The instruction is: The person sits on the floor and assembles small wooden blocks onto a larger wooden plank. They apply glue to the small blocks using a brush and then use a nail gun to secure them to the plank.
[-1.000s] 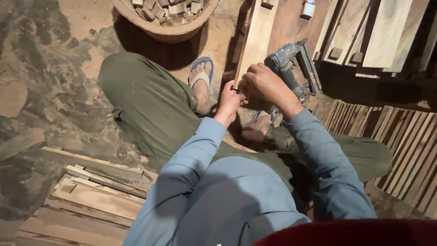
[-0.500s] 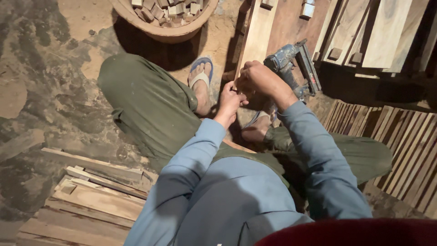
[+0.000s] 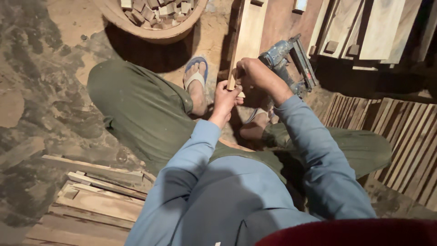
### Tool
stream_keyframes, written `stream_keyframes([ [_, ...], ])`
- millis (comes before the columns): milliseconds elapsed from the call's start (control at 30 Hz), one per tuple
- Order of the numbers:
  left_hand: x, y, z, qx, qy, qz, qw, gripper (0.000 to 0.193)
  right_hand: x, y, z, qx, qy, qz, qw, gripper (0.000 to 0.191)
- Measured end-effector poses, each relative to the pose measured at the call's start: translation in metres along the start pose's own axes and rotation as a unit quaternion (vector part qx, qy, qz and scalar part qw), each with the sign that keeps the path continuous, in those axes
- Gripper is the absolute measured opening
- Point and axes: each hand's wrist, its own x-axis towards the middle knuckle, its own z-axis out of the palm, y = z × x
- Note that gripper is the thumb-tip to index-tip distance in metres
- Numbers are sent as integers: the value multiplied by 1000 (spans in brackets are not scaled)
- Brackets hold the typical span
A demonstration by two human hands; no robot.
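Person seated on a dirt floor, legs folded, view straight down. Left hand (image 3: pixel 226 96) is pinched on the near end of a long pale wooden plank (image 3: pixel 248 38), fingers curled around its bottom edge. Right hand (image 3: pixel 255 75) is closed on the same end from the other side, knuckles up; whether it also grips the tool behind it, can't tell. Plank runs away from the body toward the top of the frame, near end sitting between the two hands just above the feet. Blue-grey nail gun (image 3: pixel 287 59) lies right behind the right hand, touching or nearly touching it, magazine angled to the right. Left foot in a white-strapped flip-flop (image 3: pixel 195 75) sits just left of the plank end. Round basin (image 3: pixel 152 31) at top holds small wood blocks (image 3: pixel 157 9), well apart from the hands. Stack of rough boards (image 3: pixel 98 200) on the ground at lower left beside the left knee. Slatted wooden panel (image 3: pixel 405 136) lies at right, more flat boards (image 3: pixel 364 27) lean at upper right in shadow
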Motion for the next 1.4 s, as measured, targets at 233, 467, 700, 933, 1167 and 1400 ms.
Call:
stream_keyframes([
  [233,-3,11,6,36,15,2,999,42,-9,19,1,71,30,-9,997,13],
  [467,-2,12,6,29,5,3,1000,39,-69,53,-9,140,383,183,895,30],
  [700,1,11,6,33,-1,5,999,38,-82,68,11,-37,347,173,921,79],
  [933,-1,17,9,49,16,-10,999,40,-94,8,-46,11,285,253,924,74],
  [1167,4,7,5,48,18,8,999,42,-111,-65,-70,88,168,199,962,67],
  [1400,7,2,5,93,60,59,992,35,-100,-82,-52,25,150,122,981,58],
])
